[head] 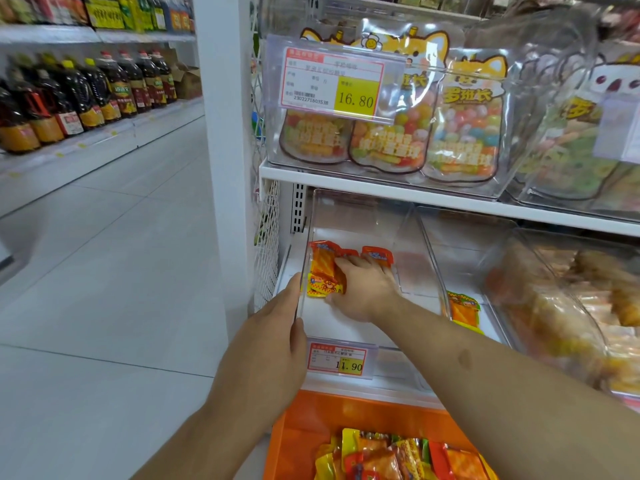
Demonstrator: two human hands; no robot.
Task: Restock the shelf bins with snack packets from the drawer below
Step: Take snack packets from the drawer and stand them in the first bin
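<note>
Two hands work at a clear bin (360, 216) in the middle of the frame, on the lower shelf. The left hand (277, 341) grips the bin's near left wall, thumb inside over the rim and fingers outside. The right hand (363, 285) reaches into the bin with fingers spread flat, pressing on orange and yellow packets (325, 271) that lie on the bin floor at its left side; two more red-topped packets peek out just beyond the fingers. A price tag (337, 358) reading 11.90 sits on the bin's front edge. At the bottom of the frame an orange drawer (301, 420) stands open with a heap of mixed packets (398, 455) in it. Just right of the bin, one loose packet (464, 310) lies in the next bin. On the upper shelf, a bin of candy bags (415, 133) carries a 16.80 tag (334, 83). Oil bottles (86, 95) line the shelves at upper left across the aisle.
</note>
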